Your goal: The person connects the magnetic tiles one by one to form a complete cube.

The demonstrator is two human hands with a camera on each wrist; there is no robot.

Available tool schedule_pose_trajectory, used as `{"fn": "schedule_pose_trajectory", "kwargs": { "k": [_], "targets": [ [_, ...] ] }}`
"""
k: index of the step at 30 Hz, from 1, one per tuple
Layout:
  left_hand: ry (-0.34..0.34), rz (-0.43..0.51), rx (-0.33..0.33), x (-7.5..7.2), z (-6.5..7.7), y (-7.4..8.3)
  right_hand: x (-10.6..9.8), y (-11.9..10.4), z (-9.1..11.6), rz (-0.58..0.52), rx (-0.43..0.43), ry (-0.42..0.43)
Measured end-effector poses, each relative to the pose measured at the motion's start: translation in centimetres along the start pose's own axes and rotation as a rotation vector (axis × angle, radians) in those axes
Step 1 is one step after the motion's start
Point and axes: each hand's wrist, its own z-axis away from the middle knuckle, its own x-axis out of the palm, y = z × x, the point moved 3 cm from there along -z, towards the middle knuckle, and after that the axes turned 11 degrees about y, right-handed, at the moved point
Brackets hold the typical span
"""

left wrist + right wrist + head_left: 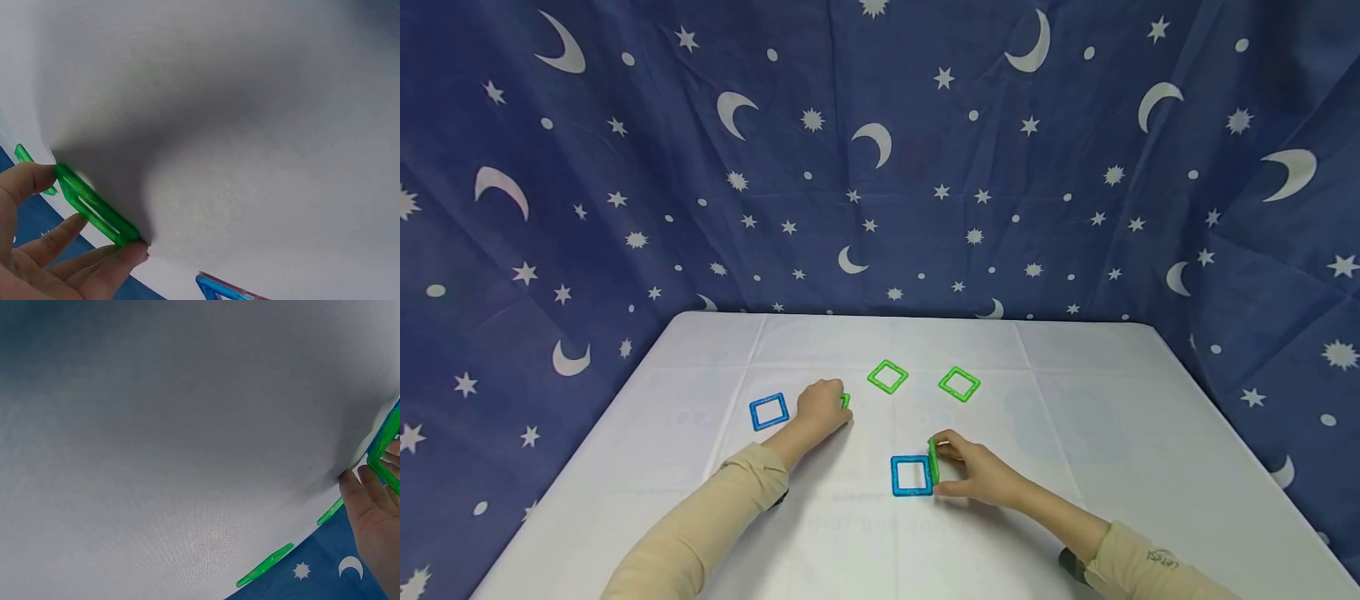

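The relation that matters seems to be edge to edge: the upright green square frame [933,462] stands along the right side of the near blue square frame [912,492], which lies flat on the white-covered table [820,533]. Seen almost edge-on, the green piece runs near to far, roughly parallel with that blue side; whether it rests on the blue rim or just beside it, I cannot tell. The right hand [981,473] pinches it from the right, fingers at the far end, thumb at the near end, and is the nearer hand to the blue piece. Farther off, to the left, the left hand [822,408] grips the half-hidden green square frame [846,401] between thumb and fingers, with the left blue square frame [772,424] just to its left
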Motion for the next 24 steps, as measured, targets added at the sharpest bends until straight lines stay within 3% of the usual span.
{"fn": "schedule_pose_trajectory", "kwargs": {
  "k": [2, 12, 18, 24],
  "targets": [
    [-0.022, 0.006, -0.008, -0.06, 0.00, 0.19, -0.03, 0.00, -0.03, -0.007, -0.004, -0.005],
    [-0.007, -0.041, 0.030, -0.09, 0.07, 0.77, -0.02, 0.04, -0.07, -0.004, 0.000, -0.007],
    [0.007, -0.008, 0.050, -0.16, 0.23, 0.53, -0.13, -0.08, -0.03, -0.008, 0.001, -0.009],
    [0.030, 0.089, 0.050, -0.38, 0.87, 0.36, -0.15, -0.14, -0.02, -0.016, -0.004, -0.007]
  ]
}}
